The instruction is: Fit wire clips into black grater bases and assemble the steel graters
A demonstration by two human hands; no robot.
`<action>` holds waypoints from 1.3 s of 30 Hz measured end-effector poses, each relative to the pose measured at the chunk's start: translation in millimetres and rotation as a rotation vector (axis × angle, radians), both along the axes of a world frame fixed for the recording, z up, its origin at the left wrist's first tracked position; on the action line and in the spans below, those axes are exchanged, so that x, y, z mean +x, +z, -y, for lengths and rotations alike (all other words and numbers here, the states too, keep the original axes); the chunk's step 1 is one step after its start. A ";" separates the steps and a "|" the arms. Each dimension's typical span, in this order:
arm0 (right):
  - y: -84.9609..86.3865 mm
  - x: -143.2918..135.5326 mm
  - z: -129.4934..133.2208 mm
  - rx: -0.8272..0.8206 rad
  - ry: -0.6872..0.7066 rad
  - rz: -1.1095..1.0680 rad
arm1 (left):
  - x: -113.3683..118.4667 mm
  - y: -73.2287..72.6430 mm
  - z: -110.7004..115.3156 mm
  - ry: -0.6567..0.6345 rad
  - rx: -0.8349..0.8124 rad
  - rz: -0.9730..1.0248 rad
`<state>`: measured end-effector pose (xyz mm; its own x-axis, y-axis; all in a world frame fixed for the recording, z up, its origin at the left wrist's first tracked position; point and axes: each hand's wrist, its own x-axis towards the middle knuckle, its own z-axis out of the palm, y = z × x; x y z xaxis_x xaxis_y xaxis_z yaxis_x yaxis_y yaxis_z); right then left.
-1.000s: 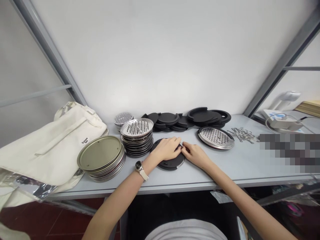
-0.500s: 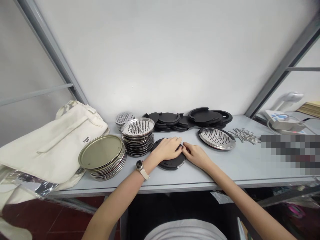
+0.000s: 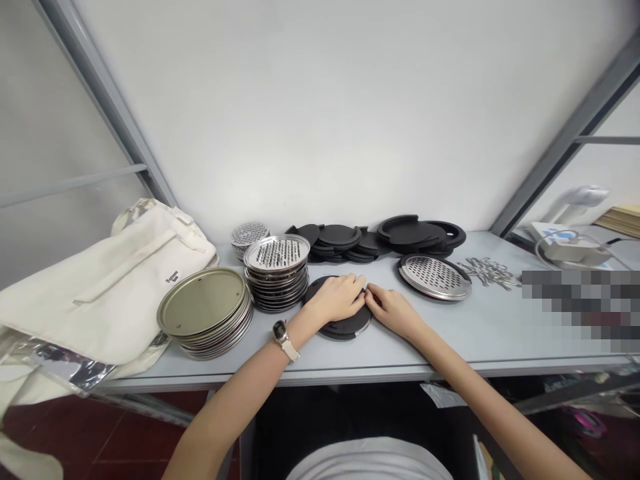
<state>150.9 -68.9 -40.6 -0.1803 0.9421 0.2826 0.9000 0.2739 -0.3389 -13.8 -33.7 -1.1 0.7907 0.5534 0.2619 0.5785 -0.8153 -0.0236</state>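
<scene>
A black round plastic disc (image 3: 349, 328) lies on the grey table in front of me, partly covered by my hands. My left hand (image 3: 340, 295) rests across its top, fingers bent and together, gripping it near the far right side. At the disc's right edge, my right hand (image 3: 393, 308) is closed in a pinch, its fingertips close to those of the left. Whatever is between them is too small and hidden to name. A thin shiny rim shows along the disc's lower right edge.
Left stand stacked olive metal discs (image 3: 203, 303), round metal grater plates (image 3: 277, 257) and a cream bag (image 3: 110, 287). Black round plastic holders (image 3: 340, 237) lie along the wall. Rightward are a grater plate in a black holder (image 3: 435, 277) and a heap of metal clips (image 3: 493, 272).
Almost nothing differs. Both hands stay at the black disc in the same grip, and the view has shifted very slightly.
</scene>
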 end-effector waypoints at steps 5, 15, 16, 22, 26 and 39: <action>1.8 -0.8 0.5 -0.016 0.000 0.001 | 1.1 0.1 5.1 0.010 0.029 -0.026; -0.8 1.8 0.3 -0.045 0.021 -0.074 | -2.4 -10.4 -7.2 -0.042 0.018 0.034; -0.3 2.7 0.7 -0.065 0.046 -0.092 | -3.3 -10.3 -8.6 -0.048 0.014 0.032; 1.4 6.8 4.8 -0.084 0.071 -0.180 | -5.6 -4.5 -9.0 -0.027 -0.011 0.040; 0.5 5.6 5.1 -0.085 0.075 -0.209 | -5.7 -0.1 -9.0 -0.021 -0.090 0.064; -1.3 2.9 2.9 -0.057 0.027 -0.147 | -2.2 10.3 -12.5 -0.026 -0.196 0.139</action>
<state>153.9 -71.9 -41.9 -0.1663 0.9527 0.2545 0.8320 0.2741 -0.4823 -16.1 -21.2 9.1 0.7689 0.5845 0.2591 0.5440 -0.8110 0.2153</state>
